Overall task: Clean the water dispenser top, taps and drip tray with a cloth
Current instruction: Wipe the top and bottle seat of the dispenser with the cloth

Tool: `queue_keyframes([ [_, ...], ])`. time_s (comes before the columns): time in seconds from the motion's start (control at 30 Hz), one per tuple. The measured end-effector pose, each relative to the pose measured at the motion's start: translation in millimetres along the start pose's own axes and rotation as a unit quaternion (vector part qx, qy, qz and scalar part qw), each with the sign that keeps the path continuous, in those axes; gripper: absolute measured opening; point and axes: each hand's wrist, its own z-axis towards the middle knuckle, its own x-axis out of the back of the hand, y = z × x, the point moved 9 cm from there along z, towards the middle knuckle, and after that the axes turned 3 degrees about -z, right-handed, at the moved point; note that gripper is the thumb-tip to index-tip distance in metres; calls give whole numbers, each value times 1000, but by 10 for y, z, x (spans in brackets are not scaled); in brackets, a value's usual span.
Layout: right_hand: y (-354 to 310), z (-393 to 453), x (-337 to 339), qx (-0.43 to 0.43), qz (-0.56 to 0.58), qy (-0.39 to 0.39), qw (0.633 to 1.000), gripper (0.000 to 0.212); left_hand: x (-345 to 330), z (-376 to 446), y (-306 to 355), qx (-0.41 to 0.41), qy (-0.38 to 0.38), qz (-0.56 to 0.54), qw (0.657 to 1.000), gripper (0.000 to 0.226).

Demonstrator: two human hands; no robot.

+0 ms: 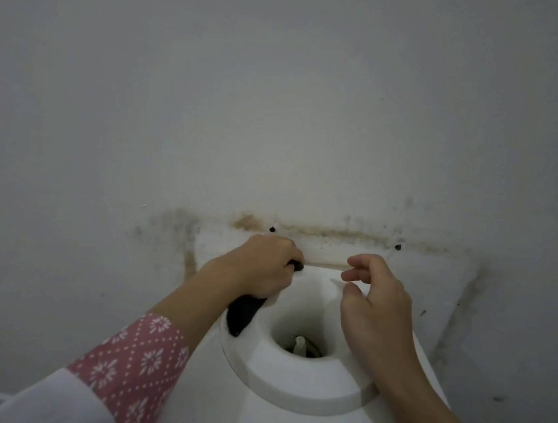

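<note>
- At the bottom centre of the view, the white water dispenser top [287, 384] stands close against a pale wall, its round raised collar ringing an open well with a small pale spike at the bottom.
- On the collar's far left edge lies the dark cloth [242, 314], bunched under the left hand [261, 268]; one end trails out below the palm towards the wrist, and a dark tip shows at the fingertips.
- The left hand's grip is clenched round the cloth, fingers curled down against the collar near the wall.
- The right hand [374, 311] is over the collar's far right side, fingers loosely bent with index and thumb apart, its grip released and holding nothing; whether it touches the rim I cannot tell.
- The left forearm wears a pink patterned sleeve [138, 358] over a white one.
- Behind, the wall [283, 91] shows brownish stains, dark specks and two small dark holes just above the hands.
</note>
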Motion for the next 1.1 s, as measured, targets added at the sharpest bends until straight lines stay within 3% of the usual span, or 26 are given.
queue_keyframes([
  [0.1, -10, -17, 21, 0, 17, 15, 1000, 38, -54, 174, 295, -33, 0, 10, 999, 30],
  [0.23, 10, -64, 196, -11, 56, 99, 993, 43, -191, 386, 793, -87, -34, -41, 995, 15],
  [0.4, 22, -135, 358, -16, 65, 178, 982, 49, -169, 344, 781, -126, -67, -107, 984, 28],
  [0.8, 66, -117, 341, -47, 91, 169, 980, 47, 93, -487, -396, 24, 23, -165, 986, 32],
  [1.03, 28, -124, 351, -37, 71, 178, 981, 45, 146, -1253, -411, 46, 107, -234, 965, 28],
  [1.1, 14, -122, 354, -36, 69, 180, 981, 44, 130, -1416, -333, 41, 101, -219, 969, 41],
])
